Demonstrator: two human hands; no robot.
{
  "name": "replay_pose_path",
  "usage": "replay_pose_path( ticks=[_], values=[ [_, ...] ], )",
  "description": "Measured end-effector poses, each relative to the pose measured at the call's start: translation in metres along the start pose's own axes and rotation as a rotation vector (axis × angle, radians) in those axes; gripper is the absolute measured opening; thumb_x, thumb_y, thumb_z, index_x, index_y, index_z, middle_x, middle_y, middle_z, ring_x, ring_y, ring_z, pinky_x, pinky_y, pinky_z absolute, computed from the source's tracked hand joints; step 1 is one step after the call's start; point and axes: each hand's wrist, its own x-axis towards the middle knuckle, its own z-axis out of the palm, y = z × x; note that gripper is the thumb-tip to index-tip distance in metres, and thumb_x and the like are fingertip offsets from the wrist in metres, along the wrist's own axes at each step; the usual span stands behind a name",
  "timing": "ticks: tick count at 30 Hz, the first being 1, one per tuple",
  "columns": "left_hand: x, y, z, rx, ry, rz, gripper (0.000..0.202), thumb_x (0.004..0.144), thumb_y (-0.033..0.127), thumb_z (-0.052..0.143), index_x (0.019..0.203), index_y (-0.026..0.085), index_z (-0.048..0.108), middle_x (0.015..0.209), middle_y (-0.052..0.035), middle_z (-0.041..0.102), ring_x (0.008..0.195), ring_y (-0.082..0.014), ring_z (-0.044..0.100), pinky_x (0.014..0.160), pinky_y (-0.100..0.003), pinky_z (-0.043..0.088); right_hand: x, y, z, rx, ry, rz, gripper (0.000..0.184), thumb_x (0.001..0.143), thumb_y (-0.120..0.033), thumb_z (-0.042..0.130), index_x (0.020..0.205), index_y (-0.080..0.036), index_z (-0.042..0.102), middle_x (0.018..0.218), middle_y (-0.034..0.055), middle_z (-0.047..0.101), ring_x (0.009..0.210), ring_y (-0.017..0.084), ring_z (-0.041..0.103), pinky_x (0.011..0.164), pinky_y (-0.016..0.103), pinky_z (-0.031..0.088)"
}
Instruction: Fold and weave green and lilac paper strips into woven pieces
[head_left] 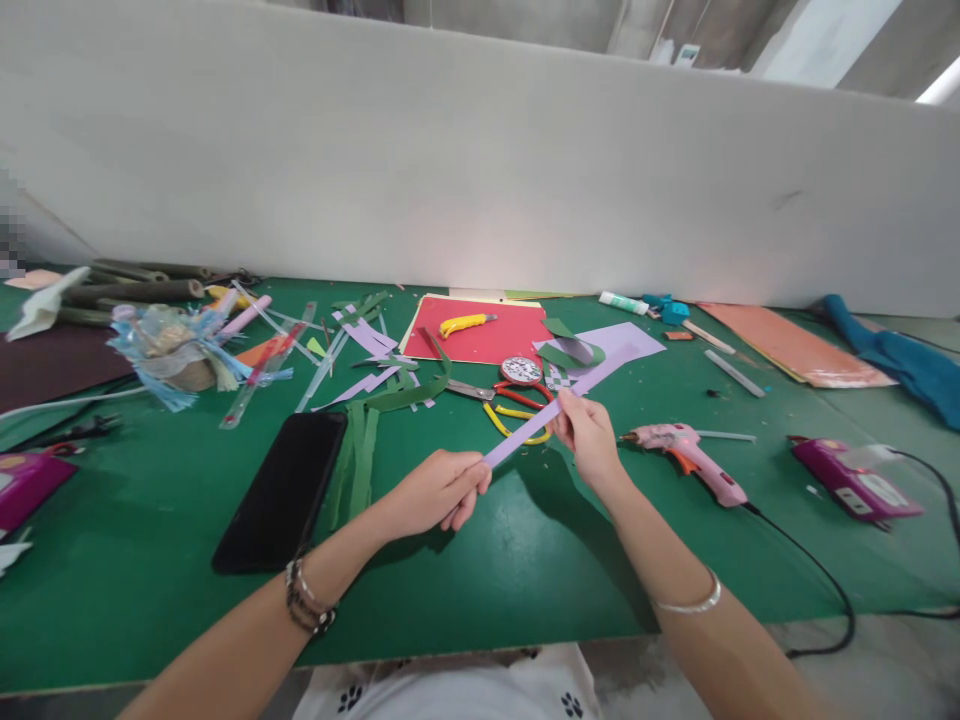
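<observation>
A narrow strip of lilac paper (pixel 523 432) is stretched slantwise above the green table, its right part higher in view. My left hand (pixel 442 487) is closed on its lower end, and my right hand (pixel 589 437) pinches it farther up. Behind the strip lie scissors with red and yellow handles (pixel 517 412), partly covered by it. A wider lilac sheet (pixel 626 348) rests beyond my right hand, with a curled green paper strip (pixel 574 352) over it. Green paper strips (pixel 363 460) lie to the left of my left hand.
A black phone (pixel 281 490) lies at left, near my forearm. A pink glue gun (pixel 686 455) with a cord is at right, beside a purple box (pixel 855 478). A yellow utility knife (pixel 466 325) sits on red paper (pixel 480 347). A white partition (pixel 480 160) stands behind the table.
</observation>
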Motion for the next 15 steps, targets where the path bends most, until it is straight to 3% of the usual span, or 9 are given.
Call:
replay_pose_path(
  ticks=[6, 10, 13, 15],
  values=[
    [-0.005, 0.001, 0.000, -0.033, -0.185, 0.014, 0.028, 0.084, 0.035, 0.032, 0.064, 0.017, 0.040, 0.038, 0.0078, 0.046, 0.030, -0.0037, 0.038, 0.035, -0.012, 0.030, -0.001, -0.006, -0.003, 0.069, 0.322, -0.079, 0.051, 0.074, -0.059, 0.041, 0.043, -0.021, 0.026, 0.035, -0.0073, 0.023, 0.034, 0.005, 0.020, 0.036, 0.023, 0.018],
    [-0.006, 0.001, 0.001, -0.042, -0.228, 0.007, 0.029, 0.084, 0.035, 0.032, 0.063, 0.017, 0.040, 0.038, 0.0070, 0.047, 0.031, -0.0038, 0.039, 0.035, -0.012, 0.031, 0.001, -0.012, -0.010, 0.102, 0.399, -0.094, 0.048, 0.075, -0.061, 0.037, 0.049, -0.022, 0.025, 0.038, -0.0081, 0.021, 0.035, 0.006, 0.019, 0.035, 0.023, 0.018],
    [-0.005, 0.001, 0.002, -0.041, -0.148, 0.008, 0.029, 0.083, 0.037, 0.033, 0.062, 0.018, 0.040, 0.034, 0.0087, 0.042, 0.028, -0.0036, 0.034, 0.032, -0.012, 0.027, -0.002, -0.013, -0.010, 0.104, 0.278, -0.177, 0.041, 0.079, -0.058, 0.032, 0.058, -0.022, 0.031, 0.041, -0.0078, 0.027, 0.035, 0.007, 0.022, 0.036, 0.023, 0.020],
    [-0.005, 0.001, 0.003, -0.033, -0.065, 0.018, 0.029, 0.083, 0.038, 0.032, 0.063, 0.018, 0.040, 0.032, 0.0099, 0.039, 0.025, -0.0033, 0.030, 0.030, -0.012, 0.024, -0.010, -0.011, -0.004, 0.057, 0.010, -0.231, 0.037, 0.080, -0.055, 0.029, 0.069, -0.021, 0.037, 0.046, -0.0069, 0.034, 0.038, 0.007, 0.029, 0.038, 0.022, 0.025]
  ],
)
